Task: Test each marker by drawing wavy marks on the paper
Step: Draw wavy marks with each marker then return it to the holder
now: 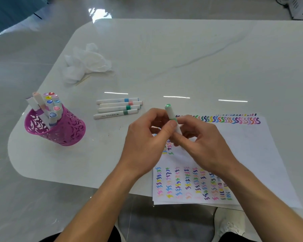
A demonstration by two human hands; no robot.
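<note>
A: Across the near right of the white table (164,49) lies the paper (252,154), the biggest thing that matters here, with rows of wavy marks along its far edge and in a block at its near left. How will it behave?

B: Thin and limp, I'd judge. It looks to be a small stack hanging a little over the table's near edge, so it could slide under a stroke; pressing it flat with a palm would help.

A: And left of the paper?

B: Well left sits the purple pen holder (58,128), packed with capped markers. Between it and the paper lie four loose markers (118,108) side by side. Far-left of the paper is some crumpled tissue (86,62).

A: The marker in play?

B: The green marker (171,117) stands nearly upright over the paper's far left corner. Both hands are closed on it: the left hand (147,138) pinches the barrel near the green band, the right hand (203,142) wraps the lower end. Whether a cap is on down there is hidden.

A: How does it handle?

B: Light, rigid, smooth plastic, probably. Best held at mid-barrel, pulling the cap straight along the axis.
</note>
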